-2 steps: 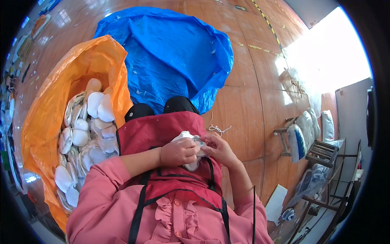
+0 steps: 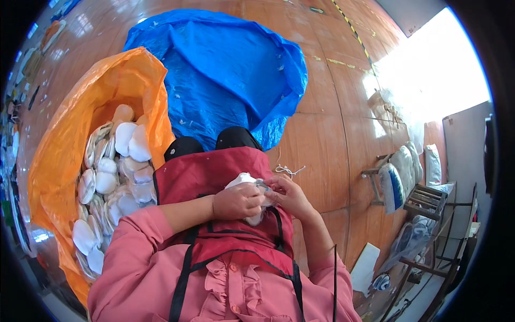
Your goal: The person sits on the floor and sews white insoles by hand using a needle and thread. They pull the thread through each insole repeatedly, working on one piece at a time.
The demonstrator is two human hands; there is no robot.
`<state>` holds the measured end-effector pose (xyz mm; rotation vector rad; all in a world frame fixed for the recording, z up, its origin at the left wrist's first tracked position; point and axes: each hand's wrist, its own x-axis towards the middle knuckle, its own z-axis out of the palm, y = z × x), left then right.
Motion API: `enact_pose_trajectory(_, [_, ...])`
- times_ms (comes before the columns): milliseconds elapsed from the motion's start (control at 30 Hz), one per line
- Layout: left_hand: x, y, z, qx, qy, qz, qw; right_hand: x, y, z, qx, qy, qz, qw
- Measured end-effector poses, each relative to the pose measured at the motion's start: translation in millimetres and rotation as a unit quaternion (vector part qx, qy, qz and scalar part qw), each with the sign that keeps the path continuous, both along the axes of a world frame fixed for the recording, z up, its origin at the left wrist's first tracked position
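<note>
1. You sit with a white pad (image 2: 253, 219) on your lap, over a red apron (image 2: 188, 169) with black trim, both hands meeting at it.
2. Your left hand (image 2: 237, 202) lies across the pad, its grip closed, fingers curled onto the white material; the fingertips are partly hidden.
3. Your right hand (image 2: 289, 197) faces it, thumb and fingers drawn together in a narrow grip at the pad's greyish right edge. The exact contact is too small to tell.
4. To your left, an orange bag (image 2: 59, 153) gapes, holding a heap of rounded pads (image 2: 107, 182), mostly white, some beige.
5. Beyond your knees, a blue sheet (image 2: 214, 70) spreads in folds over the reddish-brown floor (image 2: 316, 155), touching the orange bag's edge.
6. A white string (image 2: 290, 171) lies looped on the floor, just past your right hand.
7. Farther right, stuffed bags (image 2: 401, 163) lean near a slatted wooden stool (image 2: 426, 202), beside a bright opening.
</note>
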<state>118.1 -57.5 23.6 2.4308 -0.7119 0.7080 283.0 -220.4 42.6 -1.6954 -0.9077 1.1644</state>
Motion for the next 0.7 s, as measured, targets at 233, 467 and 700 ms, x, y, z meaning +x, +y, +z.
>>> enact_pose_trajectory(233, [12,-21,-3,0.108,0.003,0.014,0.994,15,7,1,-0.013,-0.237,0.058,0.970])
enact_pose_trajectory(467, [18,-26,-7,0.135,-0.023,0.015,0.990,13,18,-1,-0.051,-0.297,0.109,0.947])
enact_pose_trajectory(700, [21,-26,-6,0.122,0.014,-0.019,0.992,13,33,-9,-0.075,-0.296,0.131,0.943])
